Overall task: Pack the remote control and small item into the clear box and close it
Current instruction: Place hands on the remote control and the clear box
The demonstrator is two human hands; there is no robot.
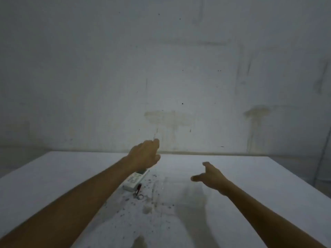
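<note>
A white remote control (135, 180) lies on the white table (250, 185), its far end hidden under my left hand (145, 155). A small red-and-black item with a metal ring (138, 190) lies right beside the remote's near end. Faint straight edges of the clear box (161, 187) show on the table between my hands; its full outline is too faint to trace. My left hand is raised above the remote, fingers curled away from the camera. My right hand (209, 175) hovers to the right of the box with fingers and thumb spread, holding nothing.
Dark specks and a stain (146, 209) mark the table near the items. A stained pale wall (170, 86) stands just behind the table's far edge. A thin cable (322, 158) hangs at the right.
</note>
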